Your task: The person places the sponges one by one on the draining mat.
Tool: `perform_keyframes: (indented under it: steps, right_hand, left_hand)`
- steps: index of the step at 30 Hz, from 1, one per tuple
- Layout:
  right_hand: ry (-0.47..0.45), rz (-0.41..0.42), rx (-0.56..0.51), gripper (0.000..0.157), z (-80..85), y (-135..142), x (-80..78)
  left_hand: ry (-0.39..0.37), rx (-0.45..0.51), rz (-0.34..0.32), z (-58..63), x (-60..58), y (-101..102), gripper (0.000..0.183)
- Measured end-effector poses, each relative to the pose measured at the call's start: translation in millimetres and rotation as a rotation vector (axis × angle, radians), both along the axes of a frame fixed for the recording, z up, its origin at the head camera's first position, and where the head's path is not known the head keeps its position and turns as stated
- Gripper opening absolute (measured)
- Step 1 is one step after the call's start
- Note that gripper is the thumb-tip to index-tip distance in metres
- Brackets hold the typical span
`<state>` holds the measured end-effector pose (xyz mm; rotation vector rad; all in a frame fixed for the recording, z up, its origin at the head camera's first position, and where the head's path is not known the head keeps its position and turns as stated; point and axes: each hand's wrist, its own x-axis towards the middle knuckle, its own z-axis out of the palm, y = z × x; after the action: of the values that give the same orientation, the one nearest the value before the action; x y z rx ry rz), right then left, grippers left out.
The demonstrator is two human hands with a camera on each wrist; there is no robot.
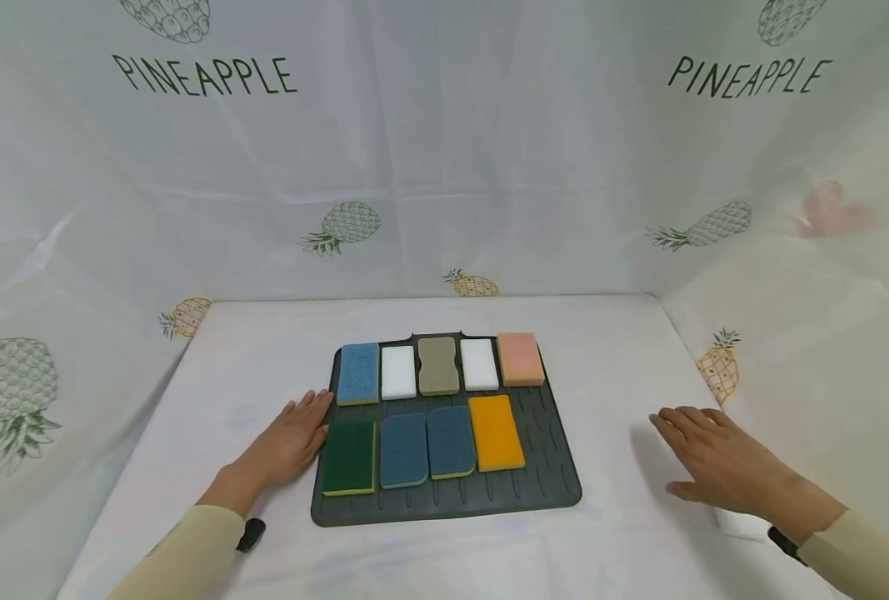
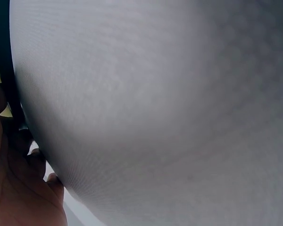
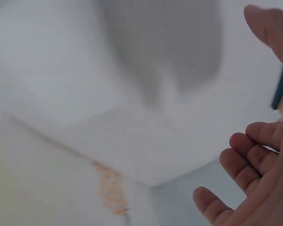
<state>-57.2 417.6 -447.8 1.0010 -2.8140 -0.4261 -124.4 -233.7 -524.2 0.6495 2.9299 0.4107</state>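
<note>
A dark grey mat (image 1: 549,450) lies on the table with two rows of sponges. In the back row are a light blue sponge (image 1: 358,372), a white sponge (image 1: 398,372), a beige one with notched sides (image 1: 438,365), another white sponge (image 1: 479,364) and a pink-orange sponge (image 1: 521,358). The front row holds a dark green sponge (image 1: 349,457), two blue sponges (image 1: 404,450) and a yellow-orange sponge (image 1: 497,432). My left hand (image 1: 287,442) rests at the mat's left edge, fingers extended and touching it. Well right of the mat, my right hand (image 1: 729,458) hovers above the table, fingers extended, holding nothing.
A white cloth (image 1: 609,358) covers the table. Pineapple-printed curtains (image 1: 444,150) hang behind and at both sides. Beneath the right wrist, a small white object (image 1: 741,525) is partly hidden. The mat's right end shows bare ridges.
</note>
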Motion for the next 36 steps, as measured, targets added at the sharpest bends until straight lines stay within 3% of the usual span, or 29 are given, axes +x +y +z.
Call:
perform_keyframes:
  steps: [6,10,13,16,19,22,26,28,33,36]
  right_hand:
    - [-0.155,-0.155,0.008,0.116,-8.3,44,29.9]
    - [-0.257,-0.259,0.03,0.125,-14.4,62,36.5]
    - [-0.241,-0.266,0.055,0.129,-21.6,72,38.1]
    - [-0.158,-0.22,0.057,0.132,-29.3,81,39.5]
    - [-0.079,-0.169,0.012,0.125,-35.2,86,39.7]
    - [-0.069,-0.164,-0.024,0.113,-37.0,88,37.8]
    - [-0.145,-0.232,-0.016,0.106,-31.9,84,27.7]
    - [-0.134,-0.232,-0.028,0.106,-30.1,79,19.7]
    - [0.001,-0.133,-0.097,0.109,-26.0,49,-7.5]
    - [0.022,-0.093,-0.125,0.111,-20.0,13,-27.5]
  left_hand:
    - [-0.005,-0.012,-0.001,1.4,0.1,-1,0.06]
    - [-0.001,-0.021,0.004,1.9,1.0,-1,0.06]
    - [0.002,-0.011,0.0,2.7,1.3,-1,0.06]
    - [0.001,0.003,-0.003,3.5,1.7,0,0.06]
    - [-0.002,0.001,-0.004,3.2,1.7,0,0.06]
    - [-0.01,-0.016,0.0,3.0,1.4,1,0.061]
    - [-0.016,-0.029,0.0,3.2,0.6,2,0.061]
    - [-0.02,-0.034,-0.003,3.9,0.3,3,0.061]
    - [-0.02,-0.032,-0.005,6.2,0.6,3,0.061]
    - [-0.022,-0.028,-0.001,6.3,1.4,2,0.06]
